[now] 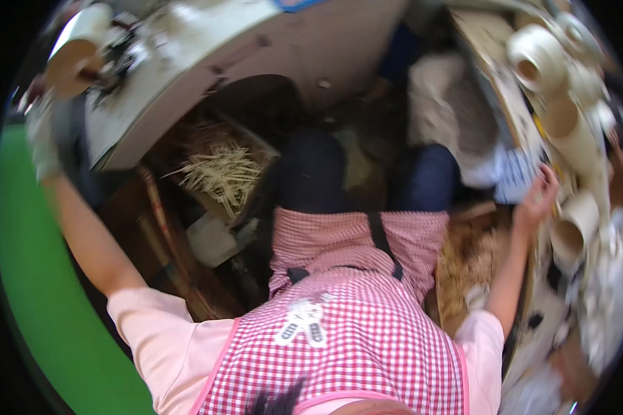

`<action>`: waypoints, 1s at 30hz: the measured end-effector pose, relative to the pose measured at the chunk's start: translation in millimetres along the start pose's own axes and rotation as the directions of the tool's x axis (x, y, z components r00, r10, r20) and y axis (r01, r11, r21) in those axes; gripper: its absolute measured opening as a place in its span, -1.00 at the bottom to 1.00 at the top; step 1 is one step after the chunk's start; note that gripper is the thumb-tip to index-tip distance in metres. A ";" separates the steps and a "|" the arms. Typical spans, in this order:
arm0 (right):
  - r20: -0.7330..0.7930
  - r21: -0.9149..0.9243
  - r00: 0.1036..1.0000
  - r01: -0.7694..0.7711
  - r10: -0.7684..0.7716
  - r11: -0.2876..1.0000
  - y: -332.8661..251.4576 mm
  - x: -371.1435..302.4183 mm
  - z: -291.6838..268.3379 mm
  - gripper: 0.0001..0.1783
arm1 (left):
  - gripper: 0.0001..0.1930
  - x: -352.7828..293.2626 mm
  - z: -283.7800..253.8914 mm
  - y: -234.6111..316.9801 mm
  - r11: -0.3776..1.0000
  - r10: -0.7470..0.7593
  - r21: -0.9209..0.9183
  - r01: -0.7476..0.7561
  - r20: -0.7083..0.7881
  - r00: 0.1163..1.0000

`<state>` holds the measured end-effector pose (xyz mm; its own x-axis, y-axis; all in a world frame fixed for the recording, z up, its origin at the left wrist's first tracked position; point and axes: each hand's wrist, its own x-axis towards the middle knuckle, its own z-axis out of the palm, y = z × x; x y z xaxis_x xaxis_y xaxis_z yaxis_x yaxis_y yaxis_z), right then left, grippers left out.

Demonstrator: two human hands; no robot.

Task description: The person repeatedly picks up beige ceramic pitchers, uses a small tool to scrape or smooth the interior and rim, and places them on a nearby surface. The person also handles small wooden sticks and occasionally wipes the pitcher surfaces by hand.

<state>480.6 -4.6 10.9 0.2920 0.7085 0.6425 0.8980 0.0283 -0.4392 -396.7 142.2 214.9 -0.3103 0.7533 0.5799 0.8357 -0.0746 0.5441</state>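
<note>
At the far left my left hand [43, 131], in a whitish glove, reaches up beside a pale hollow cylinder [83, 41] at the end of a white-topped bench [187, 31]. Its fingers are blurred and partly hidden, so whether they grip the cylinder does not show. My right hand [538, 197] is bare and raised on the right, fingers apart and slightly bent, with nothing visible in it. Close by are a cream hollow cylinder [576, 225] and a whitish-blue piece of paper or cloth [513, 176].
Several more cream cylinders [536, 55] line the right-hand bench. Below the white bench sits a box of thin pale sticks [221, 173]. A tray of brownish scraps [472, 259] lies by my right thigh. Another person's hand [619, 162] shows at the right edge. Green flooring [41, 297] lies left.
</note>
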 end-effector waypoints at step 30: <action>0.003 0.625 0.861 -0.398 0.508 0.672 29.9 -82.4 29.5 -0.73 | -0.68 -467.2 175.5 221.0 0.527 -0.248 -0.396 0.752 0.775 0.582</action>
<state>473.7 -41.3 -73.7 0.7066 0.6267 0.3285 0.2811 0.1774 -0.9431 12.5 -111.6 -42.2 -0.0362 0.9629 -0.2673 0.0276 0.2683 0.9629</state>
